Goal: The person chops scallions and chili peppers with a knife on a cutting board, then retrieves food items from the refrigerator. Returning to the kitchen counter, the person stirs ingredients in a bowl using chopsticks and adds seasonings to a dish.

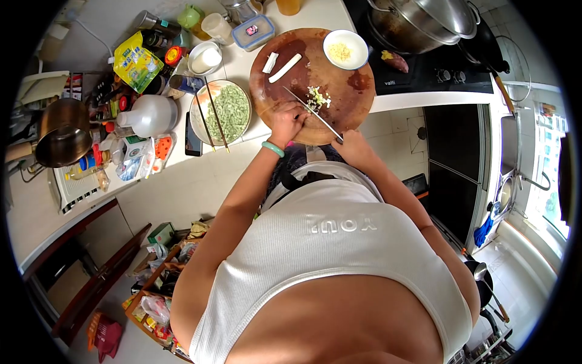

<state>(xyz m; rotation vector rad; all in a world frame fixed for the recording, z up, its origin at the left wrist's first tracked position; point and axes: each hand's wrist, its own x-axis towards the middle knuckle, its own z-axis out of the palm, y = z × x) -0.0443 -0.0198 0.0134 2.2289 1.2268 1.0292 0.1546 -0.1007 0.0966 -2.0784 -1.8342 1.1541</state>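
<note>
Notably, right hand grips knife; left hand, fingers curled — pinch unclear — sits alongside: blade slip could cut.

"YOU" on shirt, "vatti" on stove

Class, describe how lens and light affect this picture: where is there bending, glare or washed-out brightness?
Head view: fisheye bending, the counter curving at left, black corners; head view: the window at right largely washed out; head view: bright glare on the pot lid; head view: the knife edges readable.
</note>
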